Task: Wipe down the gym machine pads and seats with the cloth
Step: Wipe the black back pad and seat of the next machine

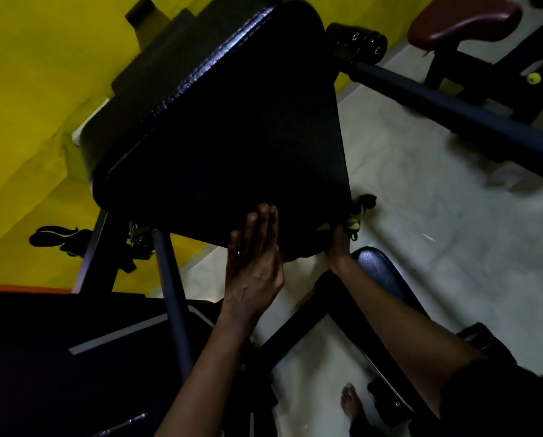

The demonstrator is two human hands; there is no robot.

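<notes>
A large black machine pad [226,137] fills the middle of the head view, tilted toward me. My left hand [254,260] lies flat with straight fingers against the pad's lower edge. My right hand [339,244] is at the pad's lower right corner, mostly hidden behind the edge, and grips a dark cloth with yellow-green patches [358,212] that bunches up at that corner. A smaller black seat pad [380,272] sits just below my right forearm.
Black frame tubes [172,298] run under the pad. A roller pad [358,42] on a dark bar [453,111] reaches right. A maroon seat [462,20] stands at top right. Yellow wall on the left, pale floor, my bare foot [352,402].
</notes>
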